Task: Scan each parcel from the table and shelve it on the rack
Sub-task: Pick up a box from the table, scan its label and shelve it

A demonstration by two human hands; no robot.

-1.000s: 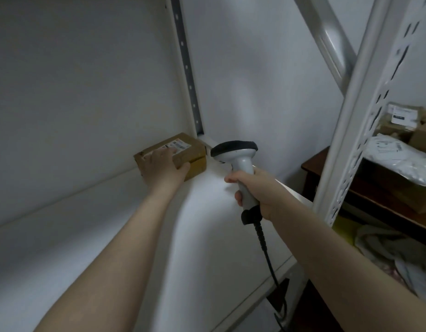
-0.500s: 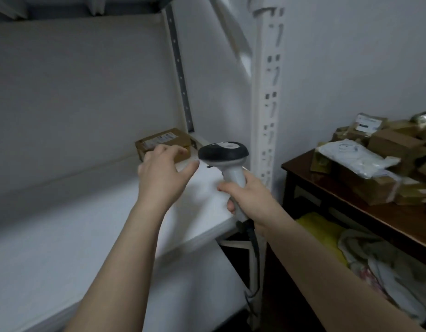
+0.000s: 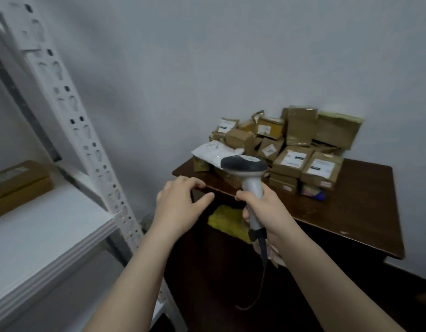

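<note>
My left forearm (image 3: 135, 271) and right forearm (image 3: 326, 279) are bare along all the length that shows; both are slim and smooth, narrowing toward the wrists; my left hand (image 3: 180, 202) and right hand (image 3: 262, 207) are bare as well, with slender fingers; the fingertips are too blurred to make out the nails.

Beyond the right hand (image 3: 268, 208), bare tabletop (image 3: 355, 204) lay open up to the parcel pile (image 3: 295, 149); the rack post (image 3: 92, 149) stood left of the left hand (image 3: 180, 202).
</note>
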